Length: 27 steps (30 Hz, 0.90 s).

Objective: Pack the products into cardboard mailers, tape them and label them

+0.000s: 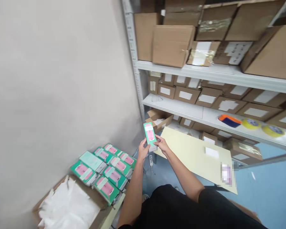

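A small green box (150, 132) with a pink picture and a pale label on its front is held up in front of me. My left hand (143, 149) grips its lower left side, thumb on the front. On the lower right side, my right hand (162, 144) grips the same box, its thumb also toward the front. The fingers behind the box are partly hidden. Down to the left lie stacks of similar green boxes (119, 164), apart from both hands.
White sheets fill a carton (69, 206) at lower left. A pale yellow table (188, 149) stands to my right, with a white item (211, 152) on it. Beyond is a shelf rack (176, 106) of cardboard boxes, with an orange-and-blue tape dispenser (229, 121) and tape rolls (273, 130).
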Tool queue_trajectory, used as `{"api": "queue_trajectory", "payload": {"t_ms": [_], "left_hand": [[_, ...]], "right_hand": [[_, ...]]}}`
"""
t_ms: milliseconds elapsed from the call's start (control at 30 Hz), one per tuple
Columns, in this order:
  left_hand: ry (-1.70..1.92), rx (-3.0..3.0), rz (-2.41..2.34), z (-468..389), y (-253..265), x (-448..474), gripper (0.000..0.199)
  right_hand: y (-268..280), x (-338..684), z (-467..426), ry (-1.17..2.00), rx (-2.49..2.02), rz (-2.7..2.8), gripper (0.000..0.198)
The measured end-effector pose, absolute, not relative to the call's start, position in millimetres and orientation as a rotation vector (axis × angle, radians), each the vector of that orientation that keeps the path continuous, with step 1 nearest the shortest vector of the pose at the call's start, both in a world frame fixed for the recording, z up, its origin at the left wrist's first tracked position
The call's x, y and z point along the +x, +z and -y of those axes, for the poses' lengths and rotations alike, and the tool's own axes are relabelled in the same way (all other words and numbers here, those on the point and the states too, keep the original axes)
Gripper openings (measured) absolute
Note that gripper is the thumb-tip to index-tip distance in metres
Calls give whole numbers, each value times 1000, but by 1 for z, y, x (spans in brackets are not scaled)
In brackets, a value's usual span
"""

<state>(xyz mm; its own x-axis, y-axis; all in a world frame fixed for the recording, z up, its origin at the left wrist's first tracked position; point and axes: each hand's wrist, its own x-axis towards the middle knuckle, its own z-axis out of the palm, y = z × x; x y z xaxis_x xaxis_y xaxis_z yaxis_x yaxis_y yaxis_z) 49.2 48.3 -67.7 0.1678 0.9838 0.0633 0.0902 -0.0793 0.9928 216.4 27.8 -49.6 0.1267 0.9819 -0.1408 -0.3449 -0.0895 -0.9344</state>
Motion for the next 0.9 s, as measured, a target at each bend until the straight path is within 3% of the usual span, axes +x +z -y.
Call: {"api": "queue_trajectory", "payload": {"t_ms": [400, 900], "left_hand": [[810, 1284, -847, -4, -127, 289, 65], [403, 1126, -853, -13, -261, 335, 70]], "right_hand": [[-103, 442, 68, 1110, -1227, 464, 70], [-239, 461, 86, 1006, -1500, 68, 63]]}}
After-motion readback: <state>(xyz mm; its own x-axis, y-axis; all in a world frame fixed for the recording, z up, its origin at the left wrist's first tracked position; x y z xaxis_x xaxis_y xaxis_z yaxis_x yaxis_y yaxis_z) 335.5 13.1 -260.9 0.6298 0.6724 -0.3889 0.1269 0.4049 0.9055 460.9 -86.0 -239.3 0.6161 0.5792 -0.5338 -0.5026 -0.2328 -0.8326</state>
